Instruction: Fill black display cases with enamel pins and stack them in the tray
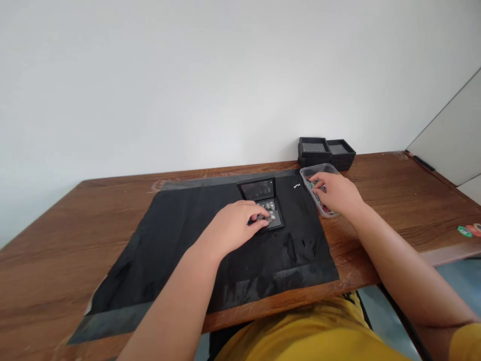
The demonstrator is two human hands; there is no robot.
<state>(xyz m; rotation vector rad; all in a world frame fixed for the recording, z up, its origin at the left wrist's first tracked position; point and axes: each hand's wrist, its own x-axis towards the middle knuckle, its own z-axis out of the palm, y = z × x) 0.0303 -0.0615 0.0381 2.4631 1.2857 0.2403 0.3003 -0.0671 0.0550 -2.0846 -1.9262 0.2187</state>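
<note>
A small black case [278,220] lies with its lid [258,189] raised on a black mat [176,235]. Several round, shiny bead-like pieces [271,205] sit in rows inside it. My left hand [238,220] rests over the case's left side, thumb and fingertips brought together at the pieces; whatever they pinch is too small to name. To the right, my right hand [336,193] reaches into a clear plastic tub [326,211] of small colourful bits. Its fingers are curled in a pinch among those bits, and what lies between them cannot be made out.
Two stacks of black open-topped boxes [314,145] stand against the white wall behind the tub. A small white scrap [296,186] lies on the mat. Round coloured stickers [465,231] are at the wooden table's [406,200] right edge.
</note>
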